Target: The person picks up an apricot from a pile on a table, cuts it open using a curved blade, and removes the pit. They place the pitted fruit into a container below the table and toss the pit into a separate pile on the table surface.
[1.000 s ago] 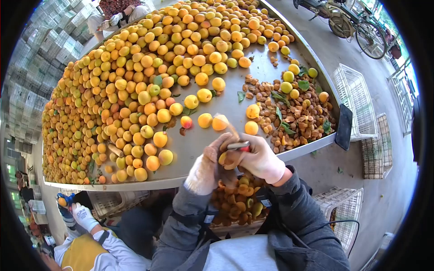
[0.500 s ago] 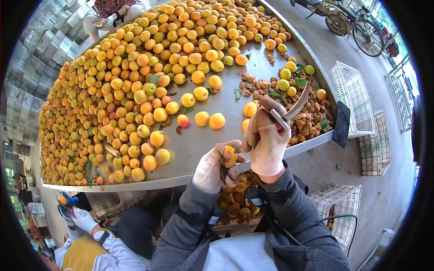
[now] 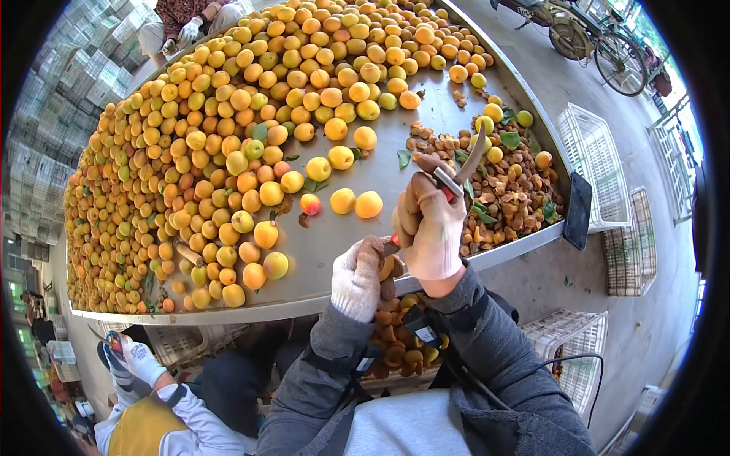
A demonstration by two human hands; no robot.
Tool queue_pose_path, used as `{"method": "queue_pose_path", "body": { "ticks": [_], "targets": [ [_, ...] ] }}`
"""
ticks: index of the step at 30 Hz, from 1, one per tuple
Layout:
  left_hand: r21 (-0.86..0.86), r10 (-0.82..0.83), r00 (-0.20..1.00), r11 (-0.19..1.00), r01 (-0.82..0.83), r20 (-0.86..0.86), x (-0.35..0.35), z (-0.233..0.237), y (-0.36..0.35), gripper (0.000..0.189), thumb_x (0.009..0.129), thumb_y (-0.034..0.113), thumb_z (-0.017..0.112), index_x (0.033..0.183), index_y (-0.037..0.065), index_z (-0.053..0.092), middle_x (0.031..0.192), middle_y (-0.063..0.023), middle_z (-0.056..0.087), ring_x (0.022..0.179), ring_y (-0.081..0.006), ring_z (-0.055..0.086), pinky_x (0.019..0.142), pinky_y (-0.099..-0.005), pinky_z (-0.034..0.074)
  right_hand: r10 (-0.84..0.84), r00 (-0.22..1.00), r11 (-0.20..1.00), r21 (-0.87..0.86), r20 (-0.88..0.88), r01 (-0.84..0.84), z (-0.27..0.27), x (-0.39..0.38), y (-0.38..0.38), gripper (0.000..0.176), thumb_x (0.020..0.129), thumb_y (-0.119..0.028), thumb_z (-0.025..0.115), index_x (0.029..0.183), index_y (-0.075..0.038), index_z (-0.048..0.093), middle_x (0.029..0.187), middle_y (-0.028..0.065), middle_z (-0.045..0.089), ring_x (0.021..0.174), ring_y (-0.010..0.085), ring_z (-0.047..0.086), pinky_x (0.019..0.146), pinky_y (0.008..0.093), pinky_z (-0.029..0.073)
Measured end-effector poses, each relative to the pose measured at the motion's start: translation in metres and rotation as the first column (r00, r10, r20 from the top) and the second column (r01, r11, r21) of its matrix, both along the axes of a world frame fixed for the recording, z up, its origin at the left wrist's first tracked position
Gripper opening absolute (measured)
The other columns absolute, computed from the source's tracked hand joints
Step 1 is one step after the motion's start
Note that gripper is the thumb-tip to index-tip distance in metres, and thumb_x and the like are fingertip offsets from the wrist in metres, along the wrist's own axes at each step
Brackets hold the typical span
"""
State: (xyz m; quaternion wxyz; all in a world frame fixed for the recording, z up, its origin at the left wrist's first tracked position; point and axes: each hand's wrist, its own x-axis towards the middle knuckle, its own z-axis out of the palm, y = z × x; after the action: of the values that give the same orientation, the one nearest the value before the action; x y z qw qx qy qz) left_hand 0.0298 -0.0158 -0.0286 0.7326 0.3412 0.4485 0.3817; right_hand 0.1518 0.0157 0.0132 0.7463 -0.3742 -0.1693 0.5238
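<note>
My left hand point(image 3: 359, 280), in a white and brown work glove, is closed round an apricot point(image 3: 387, 267), mostly hidden by the fingers. My right hand point(image 3: 432, 228), gloved too, grips a curved knife point(image 3: 474, 156), its blade pointing up and away from me. A bit of red, perhaps the knife's handle end, shows between the two hands, which nearly touch. Both are above the near edge of the metal table point(image 3: 334, 235). Below them stands a container of cut apricots point(image 3: 395, 346). Loose apricots point(image 3: 368, 204) lie just beyond my hands.
A big heap of apricots point(image 3: 205, 159) covers the table's left and far side. Apricot stones point(image 3: 513, 199) with leaves lie at right, beside a black phone-like slab point(image 3: 579, 211). White crates point(image 3: 593, 163) stand on the floor. Co-workers sit at lower left point(image 3: 144, 365) and far left.
My right hand with the knife has moved left and slightly down, close to my left hand. The apricot is more covered now. The near co-worker's hands have shifted, and a blade shows there.
</note>
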Motion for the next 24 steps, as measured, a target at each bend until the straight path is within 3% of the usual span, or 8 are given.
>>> {"method": "queue_pose_path", "body": {
  "ticks": [4,6,13,16,19,22,23,24],
  "targets": [
    [-0.137,0.021,1.0,0.99,-0.02,0.002,0.003,0.017,0.007,0.044,0.102,0.045,0.043,0.111,0.005,0.058,0.064,-0.0044,0.054,0.041,-0.0077,0.042,0.036,-0.0223,0.029,0.006,0.961,0.998,-0.061,-0.276,-0.024,-0.024,0.008,0.013,0.026,0.095,-0.007,0.051,0.121,-0.01,0.052,0.063,-0.003,0.037,0.043,0.0053,0.027,0.037,0.0227,0.02],
    [-0.323,0.025,0.994,0.946,0.011,0.108,0.001,0.014,0.012,0.044,0.103,0.046,0.038,0.109,0.008,0.058,0.061,-0.0039,0.052,0.038,-0.0079,0.037,0.035,-0.0224,0.027,0.043,0.95,0.997,-0.049,-0.309,-0.061,-0.037,0.01,0.016,0.022,0.097,-0.009,0.05,0.119,-0.013,0.053,0.064,-0.0047,0.036,0.045,0.0047,0.027,0.038,0.0221,0.02],
    [-0.48,-0.034,0.962,0.862,0.165,0.27,-0.007,0.012,0.015,0.041,0.103,0.047,0.037,0.101,0.011,0.057,0.06,-0.0035,0.053,0.035,-0.0079,0.033,0.033,-0.0219,0.023,0.145,0.858,0.988,0.023,-0.493,-0.153,-0.038,0.005,0.014,0.028,0.096,-0.007,0.051,0.123,-0.011,0.048,0.066,-0.0034,0.038,0.045,0.0055,0.028,0.039,0.0219,0.022],
    [-0.157,-0.015,0.993,0.987,0.034,0.121,-0.004,0.005,0.014,0.04,0.103,0.044,0.037,0.107,0.009,0.058,0.068,-0.0048,0.056,0.042,-0.0089,0.04,0.037,-0.022,0.03,-0.007,0.949,0.999,-0.045,-0.315,-0.007,-0.017,0.008,0.011,0.018,0.099,-0.012,0.05,0.116,-0.012,0.055,0.063,-0.0061,0.033,0.045,0.0047,0.024,0.038,0.023,0.019],
    [-0.103,0.262,0.913,0.965,-0.242,0.312,-0.005,-0.009,0.026,0.042,0.103,0.04,0.038,0.119,0.006,0.057,0.089,-0.0075,0.064,0.065,-0.0129,0.058,0.05,-0.0269,0.047,0.168,0.948,0.977,-0.175,0.272,-0.123,-0.003,0.016,0.001,0.018,0.092,-0.009,0.058,0.11,-0.006,0.063,0.064,-0.004,0.049,0.055,0.0058,0.047,0.046,0.0213,0.037],
    [-0.043,0.249,0.893,0.967,-0.251,0.374,-0.009,-0.013,0.032,0.045,0.103,0.031,0.042,0.135,0.0,0.05,0.121,-0.0101,0.063,0.105,-0.0212,0.063,0.087,-0.0345,0.053,0.384,0.467,0.909,-0.237,0.797,-0.343,-0.023,0.0,-0.006,0.021,0.081,0.001,0.066,0.101,-0.001,0.069,0.082,0.006,0.067,0.076,0.0192,0.067,0.074,0.0268,0.052],
    [-0.042,0.247,0.895,0.967,-0.25,0.371,-0.009,-0.012,0.033,0.045,0.103,0.031,0.042,0.135,0.0,0.05,0.121,-0.0101,0.063,0.105,-0.0212,0.063,0.087,-0.0345,0.053,0.158,0.249,0.945,-0.074,0.956,-0.318,-0.029,-0.004,-0.009,0.028,0.075,0.001,0.068,0.103,-0.004,0.068,0.083,0.0106,0.066,0.078,0.0281,0.067,0.072,0.0323,0.052],
    [-0.045,0.296,0.894,0.953,-0.298,0.336,-0.009,-0.011,0.031,0.041,0.104,0.027,0.043,0.134,0.0,0.052,0.116,-0.0087,0.063,0.099,-0.0189,0.063,0.085,-0.0318,0.053,0.123,0.182,0.953,-0.065,0.976,-0.297,-0.03,-0.009,-0.012,0.028,0.072,0.0,0.069,0.1,-0.005,0.067,0.083,0.0124,0.065,0.077,0.0313,0.065,0.071,0.0348,0.052]
  ]
}}
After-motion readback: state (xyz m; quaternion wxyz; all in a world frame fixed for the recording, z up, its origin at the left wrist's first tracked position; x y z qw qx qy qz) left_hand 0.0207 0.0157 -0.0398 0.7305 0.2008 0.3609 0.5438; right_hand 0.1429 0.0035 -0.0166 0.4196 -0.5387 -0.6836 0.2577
